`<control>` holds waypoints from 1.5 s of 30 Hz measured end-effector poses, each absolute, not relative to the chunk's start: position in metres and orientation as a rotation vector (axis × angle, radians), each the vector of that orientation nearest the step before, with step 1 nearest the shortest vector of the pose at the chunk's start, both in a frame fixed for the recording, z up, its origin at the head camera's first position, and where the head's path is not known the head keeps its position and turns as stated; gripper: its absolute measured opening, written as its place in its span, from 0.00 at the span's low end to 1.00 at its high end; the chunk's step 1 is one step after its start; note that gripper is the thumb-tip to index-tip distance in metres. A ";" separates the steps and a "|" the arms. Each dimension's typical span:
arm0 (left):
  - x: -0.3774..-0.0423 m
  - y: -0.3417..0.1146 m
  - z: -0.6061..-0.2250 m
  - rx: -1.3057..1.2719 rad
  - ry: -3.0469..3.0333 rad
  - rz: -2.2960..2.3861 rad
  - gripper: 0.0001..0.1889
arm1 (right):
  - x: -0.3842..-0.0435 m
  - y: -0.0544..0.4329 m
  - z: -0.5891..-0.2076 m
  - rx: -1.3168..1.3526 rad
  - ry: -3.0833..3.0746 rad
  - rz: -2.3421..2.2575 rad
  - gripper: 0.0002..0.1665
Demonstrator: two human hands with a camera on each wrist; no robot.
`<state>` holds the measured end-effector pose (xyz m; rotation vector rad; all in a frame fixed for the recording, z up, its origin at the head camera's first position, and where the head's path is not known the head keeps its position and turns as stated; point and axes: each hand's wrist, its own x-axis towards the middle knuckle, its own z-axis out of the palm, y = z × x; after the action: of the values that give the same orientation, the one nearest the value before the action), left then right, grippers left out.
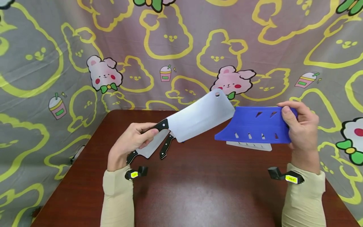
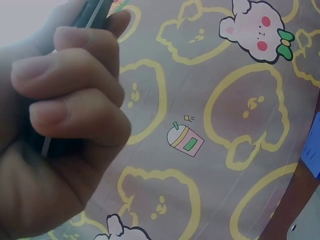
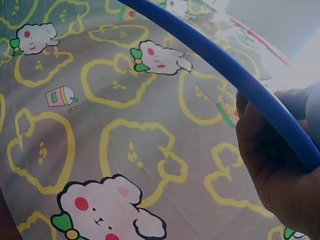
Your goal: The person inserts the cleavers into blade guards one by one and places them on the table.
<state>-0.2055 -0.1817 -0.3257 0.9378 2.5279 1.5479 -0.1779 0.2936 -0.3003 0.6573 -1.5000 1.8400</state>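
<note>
Cleaver [image 1: 202,116]: handle [image 1: 162,125] held in L grip [image 1: 136,138]; blue slotted piece [image 1: 255,124] pinched at end, R grip [image 1: 303,126]. Keep edge [image 1: 206,125] clr of R grip, move slow.

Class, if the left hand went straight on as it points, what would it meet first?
The left hand, cleaver leading, would probably meet the blue slotted piece at its upper corner; depth is unclear, so it might pass toward the patterned cloth.

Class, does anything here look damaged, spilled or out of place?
Nothing stands out. The cleaver in the left hand shows no visible chip, and the slotted blue piece in the right hand looks neatly cut. The white piece on the table is partly hidden, so I cannot judge it fully.
</note>
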 end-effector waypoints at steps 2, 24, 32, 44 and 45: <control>-0.205 -0.184 -0.325 0.952 2.536 1.480 0.06 | -0.177 0.295 -0.300 0.648 -1.520 1.859 0.11; -0.192 -0.190 -0.318 0.879 2.336 1.169 0.06 | -0.168 0.303 -0.292 0.640 -2.025 1.794 0.11; -0.194 -0.171 -0.317 0.952 2.404 1.170 0.05 | -0.169 0.302 -0.293 0.705 -1.934 1.814 0.12; -0.205 -0.136 -0.330 1.135 2.427 1.285 0.07 | -0.173 0.280 -0.296 0.718 -1.946 1.854 0.11; -0.205 -0.133 -0.330 1.150 2.425 1.296 0.07 | -0.174 0.277 -0.296 0.717 -1.951 1.851 0.11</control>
<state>-0.2048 -0.1327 -0.3303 1.1499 2.4246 1.2958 -0.1736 0.2771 -0.2961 0.7171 -1.9506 1.8513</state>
